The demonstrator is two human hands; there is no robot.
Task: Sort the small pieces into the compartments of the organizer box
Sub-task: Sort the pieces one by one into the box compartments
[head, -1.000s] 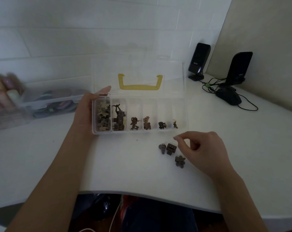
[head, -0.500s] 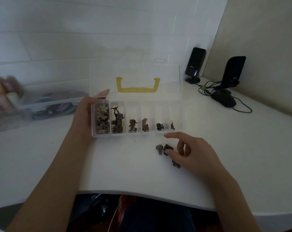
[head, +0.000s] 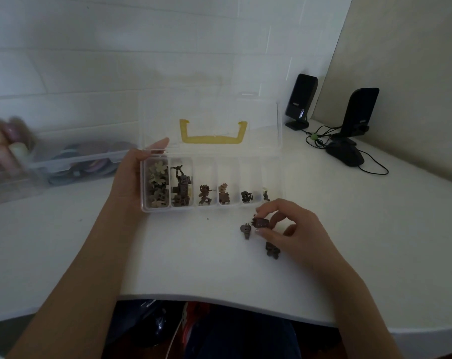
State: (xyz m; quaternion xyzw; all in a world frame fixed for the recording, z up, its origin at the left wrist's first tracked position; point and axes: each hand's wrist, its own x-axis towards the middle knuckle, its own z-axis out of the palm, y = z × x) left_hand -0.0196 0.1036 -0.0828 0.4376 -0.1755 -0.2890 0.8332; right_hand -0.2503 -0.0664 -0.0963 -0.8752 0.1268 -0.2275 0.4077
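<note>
Right hand [head: 289, 229] pinches a dark blocky piece [head: 261, 222] between thumb and forefinger, just above the white desk [head: 193, 260]. Two more dark pieces lie beside it, one to its left [head: 246, 230] and one nearer [head: 272, 250]. Beyond, the left hand [head: 131, 174] grips the left end of the open organizer box [head: 276, 177], six compartments holding sorted pieces.

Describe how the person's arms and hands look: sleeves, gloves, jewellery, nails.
Both forearms are bare up to the frame edge, with no sleeves showing. The left hand and right hand wear no gloves, and no rings or watch show. The nails look short; any polish is unclear in this dim light.
</note>
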